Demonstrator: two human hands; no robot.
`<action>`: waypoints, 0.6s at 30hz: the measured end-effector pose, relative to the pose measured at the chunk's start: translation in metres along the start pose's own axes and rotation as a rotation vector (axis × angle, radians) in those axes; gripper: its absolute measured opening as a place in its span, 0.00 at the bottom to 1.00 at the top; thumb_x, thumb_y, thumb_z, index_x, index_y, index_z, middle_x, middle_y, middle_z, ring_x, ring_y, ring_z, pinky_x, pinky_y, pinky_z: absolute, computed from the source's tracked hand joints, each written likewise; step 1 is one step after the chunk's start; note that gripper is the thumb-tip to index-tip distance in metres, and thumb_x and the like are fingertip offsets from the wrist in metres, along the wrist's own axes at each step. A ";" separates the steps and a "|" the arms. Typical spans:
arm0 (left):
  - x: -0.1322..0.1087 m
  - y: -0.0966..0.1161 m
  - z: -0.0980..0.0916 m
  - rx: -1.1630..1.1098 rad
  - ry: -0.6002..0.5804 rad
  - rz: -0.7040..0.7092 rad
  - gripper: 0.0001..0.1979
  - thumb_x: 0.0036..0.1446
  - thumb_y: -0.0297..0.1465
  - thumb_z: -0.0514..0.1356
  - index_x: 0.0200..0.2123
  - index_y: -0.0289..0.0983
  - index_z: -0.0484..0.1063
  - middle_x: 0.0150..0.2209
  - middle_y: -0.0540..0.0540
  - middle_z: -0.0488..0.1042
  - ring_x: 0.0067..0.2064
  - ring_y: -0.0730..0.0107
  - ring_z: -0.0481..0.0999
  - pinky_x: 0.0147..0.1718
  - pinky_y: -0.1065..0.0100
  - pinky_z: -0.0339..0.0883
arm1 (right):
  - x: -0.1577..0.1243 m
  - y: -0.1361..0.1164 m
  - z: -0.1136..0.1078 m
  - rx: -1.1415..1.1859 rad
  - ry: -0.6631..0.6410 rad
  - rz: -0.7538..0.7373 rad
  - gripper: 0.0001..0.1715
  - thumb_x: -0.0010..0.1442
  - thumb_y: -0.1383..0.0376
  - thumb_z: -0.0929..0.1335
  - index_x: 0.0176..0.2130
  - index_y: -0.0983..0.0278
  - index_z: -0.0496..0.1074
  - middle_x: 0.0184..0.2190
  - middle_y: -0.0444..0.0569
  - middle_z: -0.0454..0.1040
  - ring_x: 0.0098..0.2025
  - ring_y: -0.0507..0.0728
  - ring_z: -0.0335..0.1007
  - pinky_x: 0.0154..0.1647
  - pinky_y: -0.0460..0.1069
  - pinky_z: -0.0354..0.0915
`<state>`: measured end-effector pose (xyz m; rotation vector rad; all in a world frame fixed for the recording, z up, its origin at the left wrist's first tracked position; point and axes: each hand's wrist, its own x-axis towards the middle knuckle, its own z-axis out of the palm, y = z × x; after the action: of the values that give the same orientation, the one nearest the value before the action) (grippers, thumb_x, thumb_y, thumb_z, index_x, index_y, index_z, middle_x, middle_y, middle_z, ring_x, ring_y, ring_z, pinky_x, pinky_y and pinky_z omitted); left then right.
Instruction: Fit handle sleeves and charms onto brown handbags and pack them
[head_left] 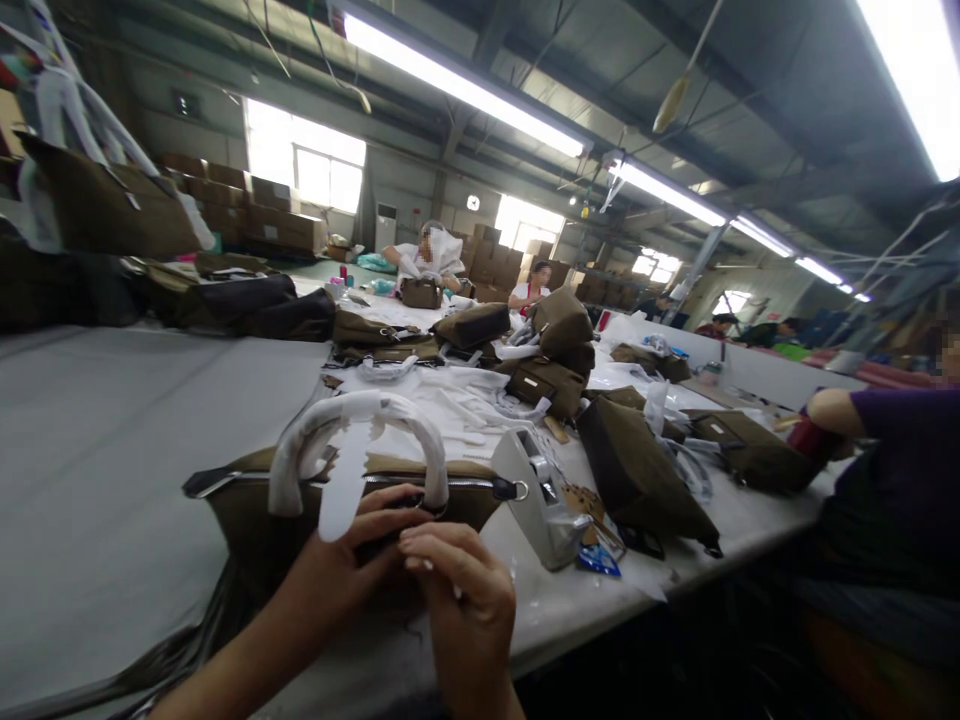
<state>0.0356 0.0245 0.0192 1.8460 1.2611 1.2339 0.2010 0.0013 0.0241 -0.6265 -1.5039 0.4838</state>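
Observation:
An olive-brown handbag (247,520) with a silver zipper along its top stands on the table in front of me. Clear wrap covers its arched handles (289,450). A white notched strip (345,490) hangs by the handles, its lower end beside my left hand. My left hand (367,540) grips the handbag at the near base of the handle, fingers reaching toward the metal fitting. Close beside it, my right hand (465,580) is closed in a pinch, fingertips near the same spot. What the pinch holds, if anything, I cannot make out.
A grey tape dispenser (536,500) stands right of the handbag, with a small blue packet (598,560) near it. Another bag (637,480) lies tilted further right. More bags (547,385) are piled behind. A co-worker in a purple sleeve (900,420) is at the right; others work at the back.

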 end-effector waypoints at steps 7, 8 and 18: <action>-0.001 0.010 -0.003 -0.074 0.027 -0.069 0.17 0.58 0.44 0.66 0.50 0.49 0.81 0.52 0.48 0.83 0.57 0.52 0.80 0.61 0.51 0.71 | -0.003 0.003 -0.041 -0.196 0.082 0.238 0.16 0.63 0.70 0.74 0.50 0.56 0.78 0.28 0.36 0.80 0.30 0.48 0.78 0.40 0.40 0.73; -0.001 0.010 -0.002 -0.096 0.041 -0.080 0.19 0.58 0.45 0.67 0.51 0.47 0.80 0.52 0.47 0.82 0.56 0.52 0.80 0.59 0.52 0.74 | -0.005 0.005 -0.044 -0.251 0.066 0.236 0.15 0.62 0.70 0.74 0.48 0.56 0.78 0.28 0.36 0.80 0.30 0.48 0.78 0.38 0.39 0.72; 0.001 0.004 -0.004 -0.186 -0.039 -0.172 0.21 0.58 0.49 0.65 0.50 0.43 0.78 0.52 0.43 0.80 0.54 0.52 0.79 0.57 0.53 0.75 | -0.003 -0.004 -0.051 -0.113 -0.115 0.320 0.09 0.68 0.65 0.70 0.40 0.56 0.82 0.31 0.42 0.79 0.31 0.50 0.77 0.34 0.41 0.72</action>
<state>0.0341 0.0236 0.0247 1.5875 1.2132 1.1742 0.2513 -0.0081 0.0264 -0.9498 -1.5533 0.6924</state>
